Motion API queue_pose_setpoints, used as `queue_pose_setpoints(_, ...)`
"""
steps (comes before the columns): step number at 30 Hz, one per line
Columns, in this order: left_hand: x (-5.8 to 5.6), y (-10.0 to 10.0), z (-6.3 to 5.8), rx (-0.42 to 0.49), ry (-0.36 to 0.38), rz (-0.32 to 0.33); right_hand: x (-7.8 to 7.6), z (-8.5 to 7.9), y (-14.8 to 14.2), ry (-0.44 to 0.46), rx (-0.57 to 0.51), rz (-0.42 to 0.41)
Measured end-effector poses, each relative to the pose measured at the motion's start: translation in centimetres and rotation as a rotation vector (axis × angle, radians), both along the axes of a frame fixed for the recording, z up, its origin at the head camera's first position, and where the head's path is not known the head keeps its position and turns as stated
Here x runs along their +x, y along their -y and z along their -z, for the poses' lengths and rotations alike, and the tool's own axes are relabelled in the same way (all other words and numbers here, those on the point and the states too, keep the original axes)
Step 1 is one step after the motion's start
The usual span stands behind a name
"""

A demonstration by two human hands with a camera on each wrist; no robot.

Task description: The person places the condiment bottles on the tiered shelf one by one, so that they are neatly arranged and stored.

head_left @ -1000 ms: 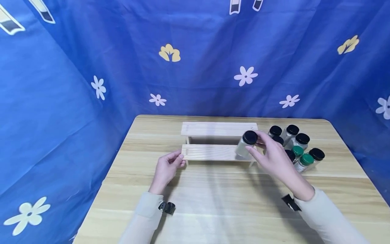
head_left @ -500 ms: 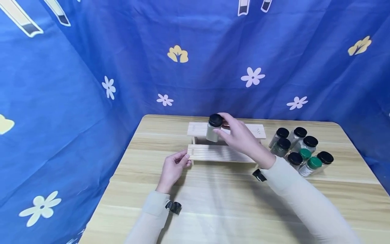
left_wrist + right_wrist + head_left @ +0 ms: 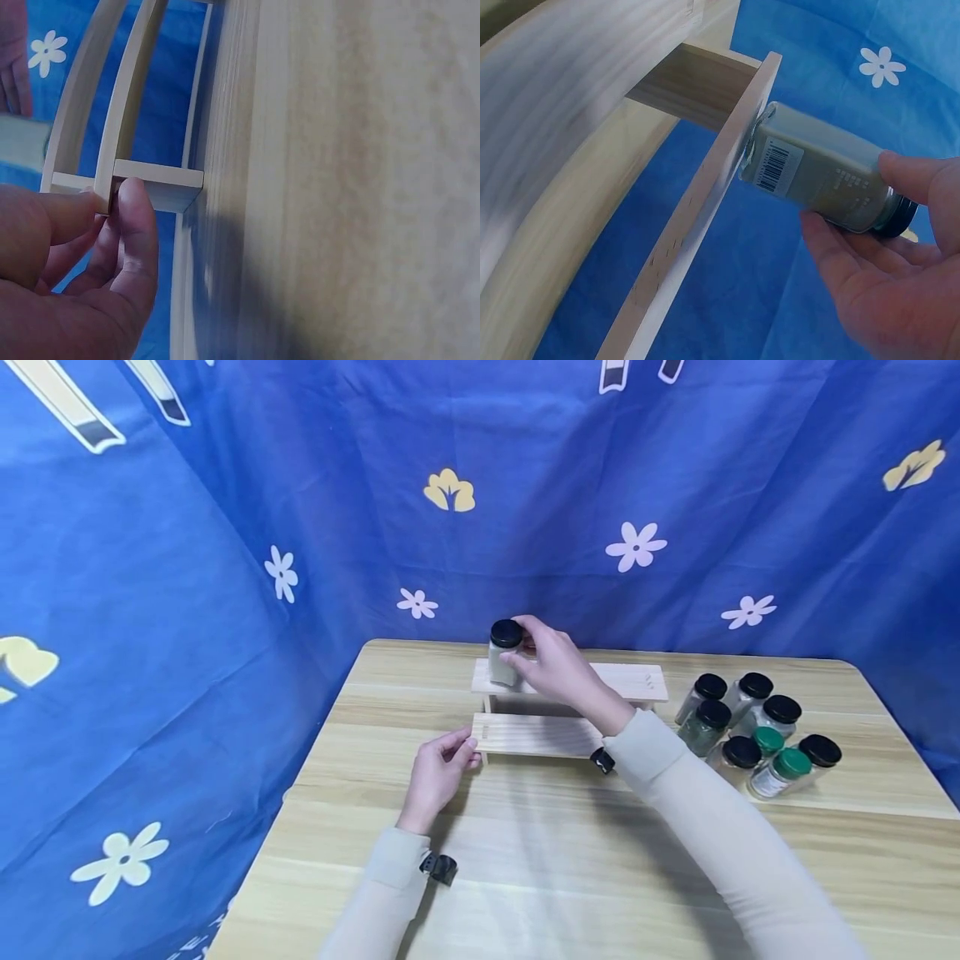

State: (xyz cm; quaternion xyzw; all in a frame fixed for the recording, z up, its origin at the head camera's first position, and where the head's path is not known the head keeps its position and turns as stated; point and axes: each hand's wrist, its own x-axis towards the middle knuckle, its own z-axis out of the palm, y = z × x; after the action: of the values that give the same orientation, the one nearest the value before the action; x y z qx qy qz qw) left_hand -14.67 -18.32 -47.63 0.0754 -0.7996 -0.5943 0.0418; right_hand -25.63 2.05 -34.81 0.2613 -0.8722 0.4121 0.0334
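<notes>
A two-step wooden rack (image 3: 536, 735) stands on the table. My left hand (image 3: 437, 772) pinches the left end of its lower front step; in the left wrist view, thumb and fingers (image 3: 136, 232) close on the board's edge. At the left end of the upper back step, my right hand (image 3: 558, 664) holds a glass jar (image 3: 501, 667) with a black lid, upright. The right wrist view has the jar (image 3: 817, 169) with a barcode label and pale contents, its base at the step's surface. Thumb and fingers grip it near the lid.
Several jars with black lids (image 3: 782, 710) and two with green lids (image 3: 792, 764) stand grouped on the wooden table (image 3: 570, 877), right of the rack. A blue patterned cloth (image 3: 525, 527) hangs behind and to the left.
My right hand has carried the jar leftward and back, from above the lower step's right end to the upper step's left end. My left hand keeps its pinch on the rack.
</notes>
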Motion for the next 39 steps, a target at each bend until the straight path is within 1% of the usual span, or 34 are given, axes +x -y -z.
queue_pose_setpoints(5, -0.2, -0.6, 0.2, -0.006, 0.001, 0.01, -0.1, 0.1, 0.2, 0.003, 0.021, 0.004)
queue_pose_setpoints(9, -0.4, -1.0, 0.4, -0.007, 0.004, 0.012, -0.1, 0.1, 0.2, 0.004, 0.028, -0.028)
queue_pose_setpoints(12, -0.4, -1.3, 0.4, -0.006, -0.001, 0.015, -0.1, 0.2, 0.1, 0.018, 0.029, -0.047)
queue_pose_setpoints(16, -0.5, -1.6, 0.4, 0.0, 0.0, 0.017, -0.2, 0.4, -0.4, 0.044, 0.026, -0.04)
queue_pose_setpoints(19, -0.6, -1.6, 0.4, -0.007, 0.002, 0.019, -0.3, 0.6, -0.8, 0.062, 0.0, -0.031)
queue_pose_setpoints(23, -0.7, -1.4, 0.5, -0.02, 0.0, 0.015, -0.1, 0.8, -1.8, 0.107, -0.088, -0.031)
queue_pose_setpoints(28, -0.8, -0.9, 0.6, 0.003, 0.016, 0.007, 1.1, 1.0, -3.9, 0.172, -0.208, -0.036)
queue_pose_setpoints(33, -0.8, -0.3, 0.6, 0.015, 0.037, -0.007, 2.7, 1.2, -7.1, 0.22, -0.31, -0.034)
queue_pose_setpoints(36, -0.9, -0.1, 0.5, 0.02, 0.059, -0.009, 3.5, 1.4, -9.6, 0.213, -0.324, -0.021)
queue_pose_setpoints(39, -1.0, 0.1, 0.4, 0.023, 0.069, -0.007, 4.5, 1.5, -12.7, 0.179, -0.309, 0.012)
